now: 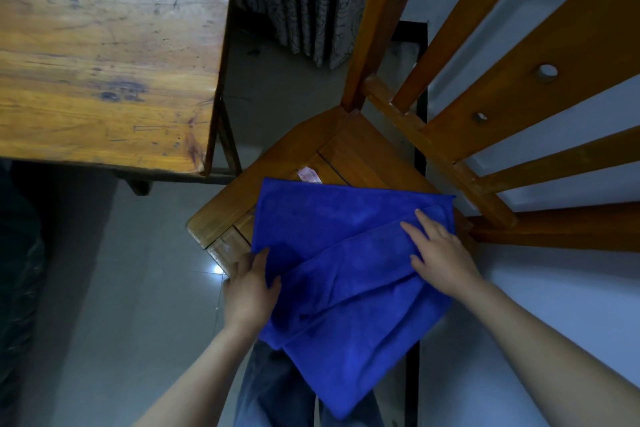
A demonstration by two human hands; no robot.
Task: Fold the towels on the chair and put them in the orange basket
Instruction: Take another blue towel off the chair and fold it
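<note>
The towel (346,236) lies part-folded across the chair (311,149) seat, its near end hanging off the front edge. It is judged light, soft and limp, and is best taken at the edges or corners. The left hand (251,291) pinches the left edge, thumb on top. The right hand (441,255) presses flat on the folded layer, fingers straight, gripping nothing.

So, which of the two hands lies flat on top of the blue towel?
The right hand: its straight fingers rest on the folded flap of the blue towel, whereas the left hand grips the towel's left edge.
</note>
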